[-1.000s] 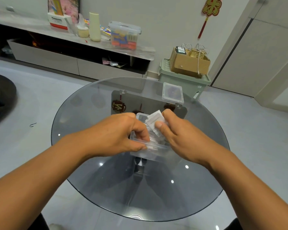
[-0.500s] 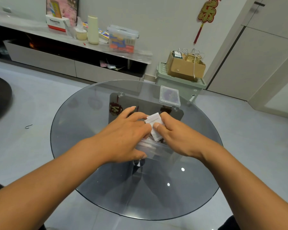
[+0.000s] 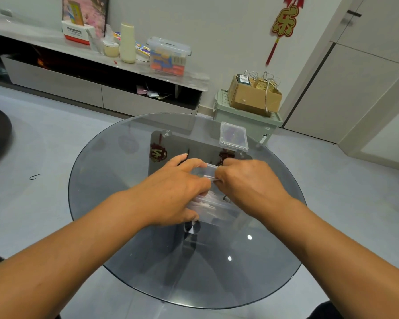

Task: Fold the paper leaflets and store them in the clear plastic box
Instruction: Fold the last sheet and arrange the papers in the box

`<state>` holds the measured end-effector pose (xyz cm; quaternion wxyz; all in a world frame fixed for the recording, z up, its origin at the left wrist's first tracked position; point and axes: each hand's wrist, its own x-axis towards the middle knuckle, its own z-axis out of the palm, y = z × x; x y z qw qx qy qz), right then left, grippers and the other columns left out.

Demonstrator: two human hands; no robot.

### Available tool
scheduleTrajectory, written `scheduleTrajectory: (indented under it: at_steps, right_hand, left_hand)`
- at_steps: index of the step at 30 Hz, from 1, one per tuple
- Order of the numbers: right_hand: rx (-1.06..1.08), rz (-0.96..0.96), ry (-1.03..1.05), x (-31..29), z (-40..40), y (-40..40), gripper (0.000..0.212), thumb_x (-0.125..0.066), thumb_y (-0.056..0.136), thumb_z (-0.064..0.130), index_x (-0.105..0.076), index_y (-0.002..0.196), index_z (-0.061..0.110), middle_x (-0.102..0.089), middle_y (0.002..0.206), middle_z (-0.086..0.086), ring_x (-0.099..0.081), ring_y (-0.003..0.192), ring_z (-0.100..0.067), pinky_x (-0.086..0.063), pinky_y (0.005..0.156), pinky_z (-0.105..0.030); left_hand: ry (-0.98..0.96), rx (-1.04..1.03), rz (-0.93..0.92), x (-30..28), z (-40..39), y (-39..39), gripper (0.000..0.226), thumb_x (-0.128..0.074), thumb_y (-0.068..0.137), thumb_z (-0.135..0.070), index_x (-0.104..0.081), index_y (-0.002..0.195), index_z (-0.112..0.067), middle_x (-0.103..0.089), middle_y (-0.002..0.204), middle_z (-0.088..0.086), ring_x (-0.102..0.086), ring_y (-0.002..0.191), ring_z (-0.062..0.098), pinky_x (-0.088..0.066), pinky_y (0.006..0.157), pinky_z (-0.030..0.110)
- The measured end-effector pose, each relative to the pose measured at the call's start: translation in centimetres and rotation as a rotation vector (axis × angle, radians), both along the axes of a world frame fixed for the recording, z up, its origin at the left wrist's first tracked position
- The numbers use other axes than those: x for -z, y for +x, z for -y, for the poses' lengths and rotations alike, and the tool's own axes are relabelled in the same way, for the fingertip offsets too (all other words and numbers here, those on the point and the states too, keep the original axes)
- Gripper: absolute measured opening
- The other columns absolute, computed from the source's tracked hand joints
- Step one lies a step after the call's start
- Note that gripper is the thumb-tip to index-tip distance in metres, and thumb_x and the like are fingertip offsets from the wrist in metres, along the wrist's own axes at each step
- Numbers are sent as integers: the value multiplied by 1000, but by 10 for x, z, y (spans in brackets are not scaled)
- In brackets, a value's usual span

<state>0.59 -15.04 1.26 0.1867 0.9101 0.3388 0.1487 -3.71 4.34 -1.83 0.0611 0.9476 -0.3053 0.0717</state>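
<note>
Round smoked-glass tabletop (image 3: 129, 226) fills the middle of the view, carrying everything. Left hand (image 3: 171, 194) lies over the left side of the clear plastic box (image 3: 213, 211) at the tabletop centre, thumb on the near wall, fingers curled over the far rim, gripping it. Right hand (image 3: 251, 187) sits over the box's right side, fingers curled down into the opening; what they pinch is hidden, cannot tell beyond that. Box stands upright, lid off. White folded paper leaflets (image 3: 207, 204) show faintly through the near wall, inside the box, between the two hands. Clear rectangular plastic lid (image 3: 233, 136) lies flat near the far right edge of the tabletop, apart from the box. Small bright light reflections dot the near half of the glass.
</note>
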Motion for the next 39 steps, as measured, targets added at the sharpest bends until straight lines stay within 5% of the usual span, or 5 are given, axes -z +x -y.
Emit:
scheduleTrajectory:
  at_steps: [6,11,16,29,39]
  right_hand:
    - [69,-180,-105,-2,-22,5,14,-51,103,17,-65,102,17,-44,75,-3,-47,71,-30,-37,61,-35]
    - [93,-468,-17,-8,-25,13,23,-49,101,12,-68,111,20,-59,85,-3,-54,76,-27,-42,65,-36]
    - [107,-386,221,-24,-10,11,16,-57,102,27,-71,110,29,-74,101,3,-67,89,-23,-59,79,-42]
    - [94,-344,-232,-29,-1,16,28,-65,94,36,-71,122,35,-74,108,2,-70,96,-26,-60,76,-36]
    - [90,-353,-181,-18,0,18,14,-60,95,24,-71,87,20,-68,84,-2,-64,78,-28,-42,56,-29]
  left_hand:
    - [-161,52,-158,0,-6,-2,35,-75,86,-39,-41,88,-34,-47,141,-14,-3,151,-6,-48,101,31]
    - [-222,55,-136,1,-8,-5,40,-76,85,-40,-43,108,-36,-37,130,-19,-39,122,3,-42,80,18]
    - [-101,62,50,9,-11,-7,69,-75,86,-42,-43,146,-30,-39,151,-12,-34,141,11,-34,116,31]
    - [168,-54,133,0,0,0,69,-52,91,-67,-41,151,-35,-49,145,-15,-37,136,13,-10,124,41]
    - [-109,-58,-7,5,-4,-1,38,-74,88,-44,-55,120,-36,-50,117,-12,-37,118,9,-20,95,16]
